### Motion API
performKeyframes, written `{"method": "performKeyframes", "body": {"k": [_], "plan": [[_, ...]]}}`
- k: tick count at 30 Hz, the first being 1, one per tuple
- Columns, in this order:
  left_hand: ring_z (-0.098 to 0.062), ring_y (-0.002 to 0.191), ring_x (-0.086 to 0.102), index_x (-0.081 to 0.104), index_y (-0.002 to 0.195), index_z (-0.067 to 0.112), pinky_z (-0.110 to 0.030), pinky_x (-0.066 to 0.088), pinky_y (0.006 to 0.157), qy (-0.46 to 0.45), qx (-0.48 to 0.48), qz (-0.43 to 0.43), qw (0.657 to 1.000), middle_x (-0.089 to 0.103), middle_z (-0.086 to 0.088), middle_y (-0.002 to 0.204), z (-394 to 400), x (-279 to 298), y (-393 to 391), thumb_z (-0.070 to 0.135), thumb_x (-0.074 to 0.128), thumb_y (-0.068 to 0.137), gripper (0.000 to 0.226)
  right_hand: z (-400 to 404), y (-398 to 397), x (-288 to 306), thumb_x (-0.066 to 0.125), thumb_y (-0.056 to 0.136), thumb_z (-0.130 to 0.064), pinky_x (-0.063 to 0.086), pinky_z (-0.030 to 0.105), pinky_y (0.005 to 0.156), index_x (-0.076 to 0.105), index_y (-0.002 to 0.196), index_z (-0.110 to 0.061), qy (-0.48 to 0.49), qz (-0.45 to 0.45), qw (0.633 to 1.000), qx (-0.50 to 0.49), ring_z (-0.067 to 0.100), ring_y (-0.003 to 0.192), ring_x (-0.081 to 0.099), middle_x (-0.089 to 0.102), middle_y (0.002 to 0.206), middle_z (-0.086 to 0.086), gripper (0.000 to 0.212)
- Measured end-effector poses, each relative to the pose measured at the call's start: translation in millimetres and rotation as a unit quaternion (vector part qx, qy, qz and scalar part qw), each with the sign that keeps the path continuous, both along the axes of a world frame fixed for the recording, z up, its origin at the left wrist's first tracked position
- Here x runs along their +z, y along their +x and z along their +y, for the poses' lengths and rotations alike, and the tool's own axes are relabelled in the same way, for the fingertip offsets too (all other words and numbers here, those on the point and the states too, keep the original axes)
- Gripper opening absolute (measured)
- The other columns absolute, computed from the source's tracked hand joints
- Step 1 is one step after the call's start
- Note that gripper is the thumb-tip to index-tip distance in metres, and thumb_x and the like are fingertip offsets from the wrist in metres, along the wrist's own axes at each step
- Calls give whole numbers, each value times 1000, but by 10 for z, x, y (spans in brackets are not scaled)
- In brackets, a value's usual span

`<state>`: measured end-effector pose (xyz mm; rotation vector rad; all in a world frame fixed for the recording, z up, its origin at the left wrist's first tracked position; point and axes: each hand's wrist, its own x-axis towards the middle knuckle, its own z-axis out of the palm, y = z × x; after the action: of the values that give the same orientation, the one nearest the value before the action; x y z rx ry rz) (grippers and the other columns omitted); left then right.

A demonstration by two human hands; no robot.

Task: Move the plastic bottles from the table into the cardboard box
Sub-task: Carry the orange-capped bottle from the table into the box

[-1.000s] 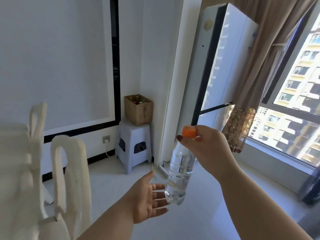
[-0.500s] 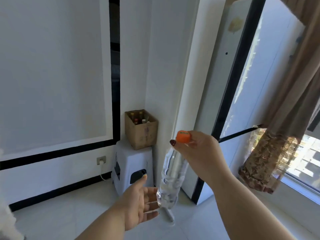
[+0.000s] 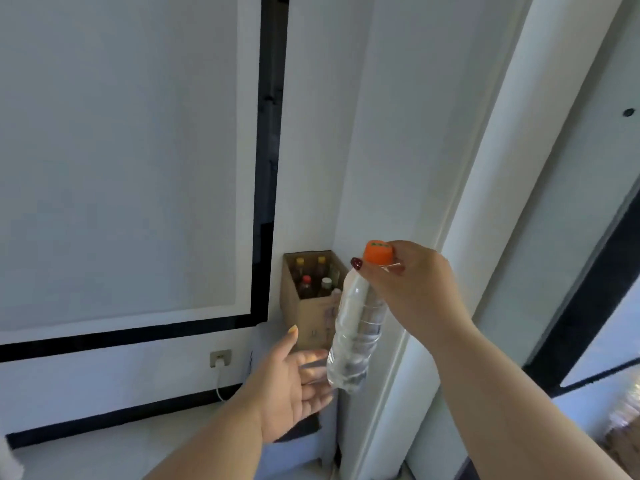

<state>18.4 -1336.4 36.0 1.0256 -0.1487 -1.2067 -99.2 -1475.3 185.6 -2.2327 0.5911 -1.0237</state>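
Clear orange-capped bottle hangs near-upright before the open cardboard box holding capped bottles.

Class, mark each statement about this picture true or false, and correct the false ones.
1. The right hand holds the clear bottle near its orange cap. True.
2. The left hand grips the bottle's neck. False: it is open, palm up, beside the bottle's base.
3. The cardboard box is empty. False: several capped bottles already stand inside it.
4. The box sits in the corner against the wall. True.
5. The clear bottle is already in the box. False: it hangs in the air in front of the box.
6. A white cable is plugged into the wall socket. True.
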Motion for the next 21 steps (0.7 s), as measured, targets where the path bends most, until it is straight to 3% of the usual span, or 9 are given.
{"method": "performKeyframes", "body": {"k": [4, 7, 10, 13, 16, 21], "plan": [[-38, 121, 64, 59, 130, 6, -49, 44, 108, -9, -28, -8, 1000, 70, -23, 124, -601, 94, 799, 63, 43, 92, 70, -595, 772, 11, 72, 75, -47, 37, 9, 47, 60, 65, -18, -16, -9, 1000, -14, 2, 52, 51, 59, 59, -14, 33], [-35, 128, 57, 60, 130, 9, -50, 29, 120, -6, -42, -25, 999, 70, -18, 126, -1038, 174, 1394, 63, 45, 90, 69, -1047, 1360, -3, 70, 75, -49, 37, 11, 47, 58, 64, -18, -6, -14, 1000, -26, 1, 53, 51, 56, 54, -16, 35], [-30, 147, 35, 45, 146, 10, -47, 21, 122, -5, -31, -28, 999, 43, -14, 156, -1483, 225, 1943, 64, 37, 96, 74, -1484, 1954, -113, 70, 76, -45, 35, 8, 46, 56, 63, -20, 20, -21, 999, -21, -3, 52, 50, 54, 53, -25, 32], [-24, 153, 23, 39, 151, 12, -46, 15, 123, -5, -14, -31, 999, 30, -9, 165, -1769, 245, 2316, 63, 30, 99, 74, -1725, 2313, -265, 71, 78, -41, 33, 8, 47, 50, 59, -25, 34, -33, 999, -15, -3, 52, 48, 53, 53, -25, 32], [-23, 152, 26, 36, 153, 15, -47, 14, 123, -15, -12, -34, 999, 33, -7, 163, -2055, 151, 2727, 61, 26, 100, 71, -2087, 2739, -527, 70, 78, -42, 35, 9, 50, 53, 63, -26, 39, -32, 999, -9, -3, 59, 50, 56, 61, -25, 28], [-26, 138, 45, 47, 146, 12, -49, 21, 122, -21, 39, -26, 999, 47, -8, 154, -2439, -177, 3246, 57, 37, 99, 66, -2592, 3323, -1022, 61, 78, -50, 38, 9, 61, 61, 78, -33, 59, 21, 998, 25, -10, 83, 57, 65, 76, -19, 17]]}}
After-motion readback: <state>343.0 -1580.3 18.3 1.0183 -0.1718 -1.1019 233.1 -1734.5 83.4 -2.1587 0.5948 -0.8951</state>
